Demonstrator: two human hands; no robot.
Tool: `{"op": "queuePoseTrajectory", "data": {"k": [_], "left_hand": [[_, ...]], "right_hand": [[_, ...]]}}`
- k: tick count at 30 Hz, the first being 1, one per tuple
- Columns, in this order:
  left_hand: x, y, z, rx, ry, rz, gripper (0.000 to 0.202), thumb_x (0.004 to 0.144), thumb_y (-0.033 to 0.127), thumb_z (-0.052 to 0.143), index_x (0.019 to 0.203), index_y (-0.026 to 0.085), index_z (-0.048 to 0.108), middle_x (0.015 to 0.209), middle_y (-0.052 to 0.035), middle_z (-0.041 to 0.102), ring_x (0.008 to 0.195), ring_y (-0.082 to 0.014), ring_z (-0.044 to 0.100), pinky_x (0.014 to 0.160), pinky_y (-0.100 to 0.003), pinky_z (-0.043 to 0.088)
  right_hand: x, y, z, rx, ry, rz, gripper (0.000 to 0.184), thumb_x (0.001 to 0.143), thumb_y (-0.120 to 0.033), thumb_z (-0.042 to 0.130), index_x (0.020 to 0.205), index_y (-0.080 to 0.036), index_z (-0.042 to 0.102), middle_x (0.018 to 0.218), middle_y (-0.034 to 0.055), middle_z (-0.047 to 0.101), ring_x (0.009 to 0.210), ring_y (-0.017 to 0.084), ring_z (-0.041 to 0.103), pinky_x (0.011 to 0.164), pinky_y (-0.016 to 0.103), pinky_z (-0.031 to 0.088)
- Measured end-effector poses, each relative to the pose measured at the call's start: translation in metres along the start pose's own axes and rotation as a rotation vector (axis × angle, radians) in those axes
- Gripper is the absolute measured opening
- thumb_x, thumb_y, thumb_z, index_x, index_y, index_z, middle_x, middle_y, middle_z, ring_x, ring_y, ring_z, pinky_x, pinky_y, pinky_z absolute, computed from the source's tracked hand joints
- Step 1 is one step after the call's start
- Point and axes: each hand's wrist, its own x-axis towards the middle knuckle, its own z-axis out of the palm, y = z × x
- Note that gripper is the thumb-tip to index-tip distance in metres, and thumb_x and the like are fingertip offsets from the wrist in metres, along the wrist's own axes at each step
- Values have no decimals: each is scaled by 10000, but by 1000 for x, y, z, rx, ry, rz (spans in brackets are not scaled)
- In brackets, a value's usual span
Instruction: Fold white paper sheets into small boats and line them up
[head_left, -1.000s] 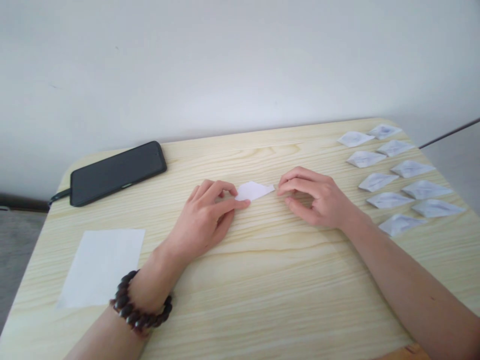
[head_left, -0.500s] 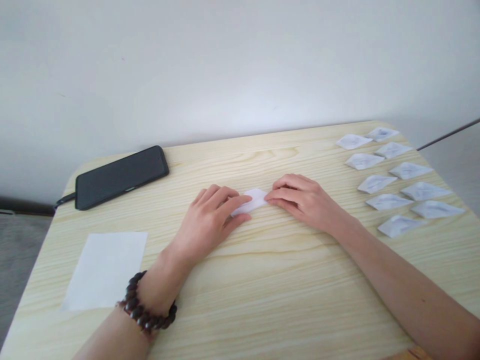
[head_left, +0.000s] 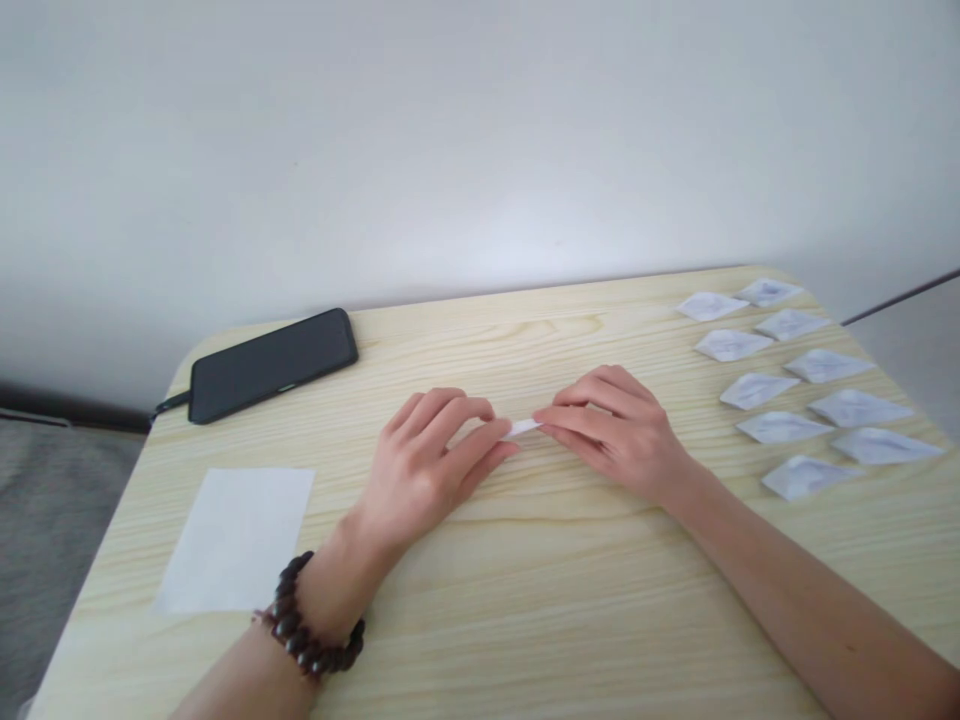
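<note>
Between my two hands, over the middle of the table, is a small piece of folded white paper (head_left: 523,427), showing as a narrow strip. My left hand (head_left: 433,462), with a dark bead bracelet at the wrist, pinches its left end between thumb and fingers. The right end is pinched by the fingertips of my right hand (head_left: 616,432). My fingers hide both ends of the paper. A flat square sheet of white paper (head_left: 238,540) lies to the left of my left forearm.
A black phone (head_left: 274,366) with a cable (head_left: 171,403) at its left end lies at the back left. Several folded white paper boats (head_left: 784,428) sit in two rows on the right of the wooden table (head_left: 570,600). A white wall (head_left: 480,150) rises behind.
The folded paper showed a broad face before and now shows only a thin strip between my fingertips. My fingers have drawn closer together around it. The whole view has shifted slightly.
</note>
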Motion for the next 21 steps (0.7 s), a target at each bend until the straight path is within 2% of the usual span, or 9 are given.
{"op": "queuePoseTrajectory", "data": {"k": [3,6,11,16,18,21], "left_hand": [[-2,1,-2,6,62,-13,173,807,165,732,960,213,667,776,-13,678,767,-172,574,682,-305,495],[-4,0,-3,-8,93,-59,179,791,185,756,947,223,677,695,6,639,726,-160,548,650,-292,478],[-5,-3,-5,-27,77,-151,124,790,268,764,773,200,662,621,22,598,620,-129,513,580,-272,427],[-5,-4,-5,-74,41,-217,295,792,308,760,611,182,564,548,42,513,525,-99,444,508,-256,342],[-5,-6,-3,-102,33,-222,371,791,316,760,569,177,498,535,51,463,503,-87,406,489,-249,308],[-5,-9,1,-149,-37,-229,420,820,369,722,562,177,452,541,55,425,501,-84,384,483,-242,294]], "right_hand": [[0,-3,-2,16,11,-23,117,864,-146,662,968,-194,689,849,42,713,768,159,561,707,323,452],[1,-3,-3,17,31,-31,111,855,-143,676,950,-195,699,757,23,698,721,153,536,680,318,435],[2,-1,-2,31,52,2,35,854,-213,694,862,-197,724,660,15,655,668,144,531,641,306,420],[4,0,3,204,97,110,99,848,-282,703,803,-196,722,632,2,660,629,126,545,645,287,452],[4,1,4,322,76,180,96,855,-266,694,809,-188,725,651,8,681,620,119,562,640,271,467],[5,2,3,458,10,300,83,858,-267,689,867,-199,737,715,11,722,634,107,608,585,222,468]]}}
